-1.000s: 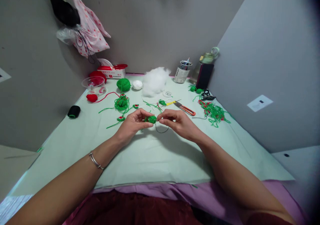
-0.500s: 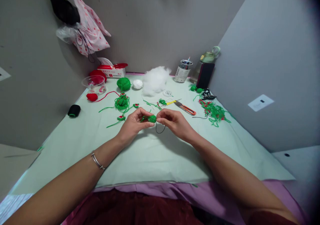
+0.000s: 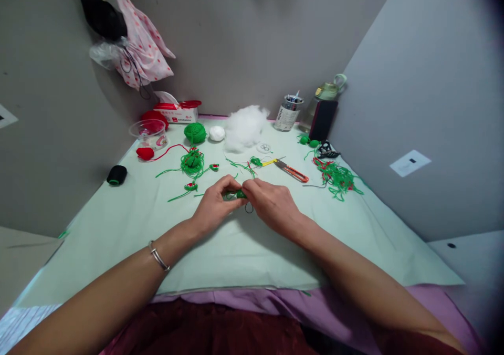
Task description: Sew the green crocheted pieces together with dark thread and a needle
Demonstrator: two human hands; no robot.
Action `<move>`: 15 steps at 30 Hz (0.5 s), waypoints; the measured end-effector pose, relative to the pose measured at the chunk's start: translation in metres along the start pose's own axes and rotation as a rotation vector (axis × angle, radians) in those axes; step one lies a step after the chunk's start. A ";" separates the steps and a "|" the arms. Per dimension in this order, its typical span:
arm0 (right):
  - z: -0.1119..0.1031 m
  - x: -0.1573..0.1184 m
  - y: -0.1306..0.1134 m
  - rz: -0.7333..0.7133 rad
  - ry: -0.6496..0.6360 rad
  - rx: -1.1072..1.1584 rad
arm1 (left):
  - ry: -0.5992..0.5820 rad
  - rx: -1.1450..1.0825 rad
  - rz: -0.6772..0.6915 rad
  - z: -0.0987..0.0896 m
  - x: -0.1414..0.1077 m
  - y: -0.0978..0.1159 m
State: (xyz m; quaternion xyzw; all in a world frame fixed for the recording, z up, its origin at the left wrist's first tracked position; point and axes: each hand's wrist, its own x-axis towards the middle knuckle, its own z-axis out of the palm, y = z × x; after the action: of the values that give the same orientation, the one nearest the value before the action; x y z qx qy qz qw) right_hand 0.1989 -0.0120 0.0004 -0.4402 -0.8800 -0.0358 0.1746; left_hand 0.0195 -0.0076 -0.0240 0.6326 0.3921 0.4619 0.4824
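Between thumb and fingers, my left hand [image 3: 214,201] grips a small green yarn piece [image 3: 239,194], mostly covered by the fingers, with loose green strands trailing to its left. My right hand [image 3: 273,202] is closed in a pinch against the right end of that piece. A small loop of black thread [image 3: 249,211] hangs under the right fingertips; whether a needle is there too is hidden. Just beyond the hands lie green yarn ends [image 3: 248,170], a yellow tool [image 3: 270,162] with a thin tip, and orange-handled thread snips [image 3: 291,170].
A green yarn ball [image 3: 195,133], a white ball [image 3: 216,133] and fluffy white stuffing [image 3: 246,128] sit at the back. Tangled green and red yarn [image 3: 338,179] lies right, a black thread spool [image 3: 117,175] left. A pen jar [image 3: 287,114], bottle [image 3: 329,91] and phone [image 3: 323,119] stand back right.
My right hand has shifted left and turned over the green piece, covering more of it. The black thread loop looks smaller. My left hand has moved slightly right and down.
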 end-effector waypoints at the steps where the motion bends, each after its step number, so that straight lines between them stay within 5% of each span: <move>1: -0.001 0.001 -0.001 -0.002 0.020 -0.034 | -0.008 0.010 -0.004 0.001 0.000 0.001; 4: -0.006 0.002 -0.004 -0.044 0.119 0.029 | -0.019 0.057 0.006 0.003 -0.002 0.002; 8: -0.021 0.003 -0.005 -0.033 0.301 0.524 | -0.035 0.169 0.065 0.002 -0.002 -0.001; 13: -0.039 0.004 0.006 0.193 -0.017 1.297 | -0.045 0.288 0.019 -0.001 0.000 0.000; 15: -0.042 0.005 0.012 0.223 -0.003 1.412 | -0.072 0.274 -0.018 -0.001 -0.001 0.004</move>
State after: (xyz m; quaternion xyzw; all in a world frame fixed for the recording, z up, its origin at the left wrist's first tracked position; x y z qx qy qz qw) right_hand 0.2171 -0.0105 0.0406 -0.3094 -0.6430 0.5612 0.4193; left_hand 0.0188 -0.0091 -0.0202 0.7051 0.4396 0.3767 0.4094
